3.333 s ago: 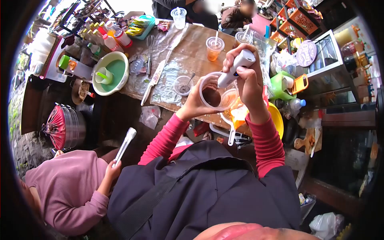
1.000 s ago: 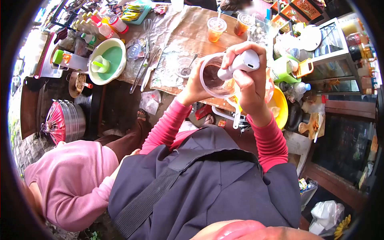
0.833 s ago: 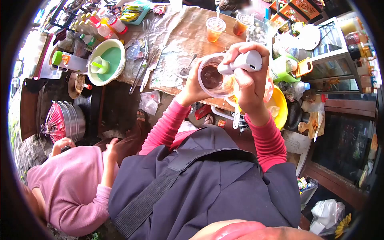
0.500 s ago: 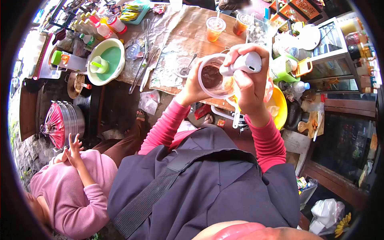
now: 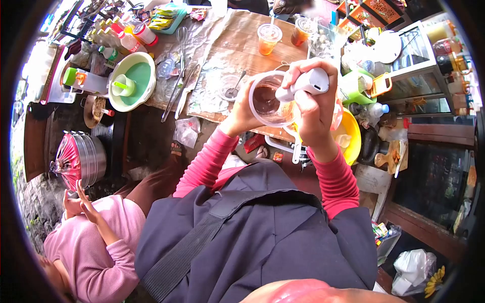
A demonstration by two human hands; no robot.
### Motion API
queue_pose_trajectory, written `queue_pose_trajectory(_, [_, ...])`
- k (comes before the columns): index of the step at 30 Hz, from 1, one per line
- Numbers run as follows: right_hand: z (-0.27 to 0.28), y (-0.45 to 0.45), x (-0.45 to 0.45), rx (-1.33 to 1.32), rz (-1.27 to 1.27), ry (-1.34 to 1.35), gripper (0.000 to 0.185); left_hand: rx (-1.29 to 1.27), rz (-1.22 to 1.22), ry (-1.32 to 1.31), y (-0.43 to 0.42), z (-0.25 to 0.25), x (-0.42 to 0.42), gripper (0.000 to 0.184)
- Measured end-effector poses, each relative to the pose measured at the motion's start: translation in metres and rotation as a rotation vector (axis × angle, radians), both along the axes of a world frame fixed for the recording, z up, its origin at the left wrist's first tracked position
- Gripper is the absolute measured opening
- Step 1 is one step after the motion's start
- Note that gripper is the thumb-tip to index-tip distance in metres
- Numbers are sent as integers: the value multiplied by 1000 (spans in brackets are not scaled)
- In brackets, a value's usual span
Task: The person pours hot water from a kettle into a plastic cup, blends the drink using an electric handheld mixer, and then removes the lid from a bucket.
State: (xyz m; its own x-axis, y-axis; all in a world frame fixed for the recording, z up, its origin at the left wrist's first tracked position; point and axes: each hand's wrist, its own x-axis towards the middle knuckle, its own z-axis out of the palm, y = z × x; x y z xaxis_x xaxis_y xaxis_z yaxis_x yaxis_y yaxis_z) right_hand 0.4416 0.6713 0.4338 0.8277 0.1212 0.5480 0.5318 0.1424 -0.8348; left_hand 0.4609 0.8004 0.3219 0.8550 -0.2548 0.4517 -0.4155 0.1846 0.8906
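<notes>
My left hand [image 5: 243,112] is wrapped round the side of a clear plastic cup [image 5: 256,107], tilted so that its mouth faces me. Dark brown liquid shows inside. In my right hand [image 5: 317,103] is a white handheld device [image 5: 314,82], its narrow end at the cup's rim; any part of it inside the cup is hard to make out. Behind the cup, to the left, a small clear tub [image 5: 228,87] with a spoon stands on the wooden table [image 5: 242,43]. A yellow basin [image 5: 354,139] lies below and right of my right hand.
Two iced drinks [image 5: 269,39] stand at the table's far side. A knife [image 5: 185,99], tongs and a whisk [image 5: 182,38] lie left. Beyond them is a basin of green liquid [image 5: 115,101]. A co-worker in pink [image 5: 96,242] is at my lower left, beside a steel pot [image 5: 95,159].
The tongs have gone from the co-worker's hand and now lie by the knife; the co-worker's hands have come together. My hands keep hold of the cup and device. The view has shifted.
</notes>
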Motion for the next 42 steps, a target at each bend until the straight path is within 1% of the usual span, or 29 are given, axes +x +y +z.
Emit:
queue_pose_trajectory(2, [0,1,-1,39,-12,1,35,-12,-21,38,1,0,-2,79])
queue_pose_trajectory(4, [0,0,0,80,-28,-9,35,125,42,-68,3,3,1,77])
queue_pose_trajectory(5, [-1,0,-1,110,0,24,35,125,37,-78,1,1,3,77])
queue_pose_trajectory(7, [-1,-2,-2,141,27,53,36,33,-6,-19,-2,-1,5,78])
queue_pose_trajectory(8, [-2,-2,-3,115,-7,18,36,-20,-43,82,-2,-2,4,78])
queue_pose_trajectory(9, [-2,-3,-5,89,-42,-15,35,-18,-45,82,-3,-6,3,78])
queue_pose_trajectory(11, [2,-3,-10,73,-63,-23,35,48,32,14,-2,-17,5,80])
queue_pose_trajectory(13, [6,-3,-8,154,-90,-16,36,111,49,-168,-1,5,9,82])
queue_pose_trajectory(14, [5,-3,-7,148,-73,-47,38,262,103,-171,2,-9,10,84])
queue_pose_trajectory(15, [7,-3,-9,156,-73,-43,38,270,102,-167,3,-6,7,84])
queue_pose_trajectory(17, [10,-2,-9,149,-125,-33,39,126,31,-3,-2,-1,4,84])
queue_pose_trajectory(18, [9,-3,-8,187,-94,-38,39,52,6,-14,-4,-4,6,85])
queue_pose_trajectory(21, [11,-3,-10,194,-85,-15,39,57,9,-31,-3,-6,5,86])
queue_pose_trajectory(23, [11,-5,-12,163,-53,6,42,78,10,11,-2,-6,3,86])
queue_pose_trajectory(26, [12,-7,-13,134,-61,33,41,138,34,-16,-1,-5,2,86])
queue_pose_trajectory(28, [13,-6,-13,181,-85,7,39,177,77,-73,1,-7,2,84])
queue_pose_trajectory(32, [8,-6,-13,126,-137,-47,39,154,67,-22,1,-5,1,81])
queue_pose_trajectory(34, [9,-5,-14,154,-136,-67,39,155,96,-120,1,-3,0,79])
queue_pose_trajectory(38, [9,-7,-13,221,-107,-41,39,130,67,-87,0,-2,0,78])
queue_pose_trajectory(40, [12,-8,-15,246,-75,49,42,108,72,-155,0,-1,0,78])
queue_pose_trajectory(42, [13,-9,-14,238,-63,47,40,141,78,-123,1,-5,-1,78])
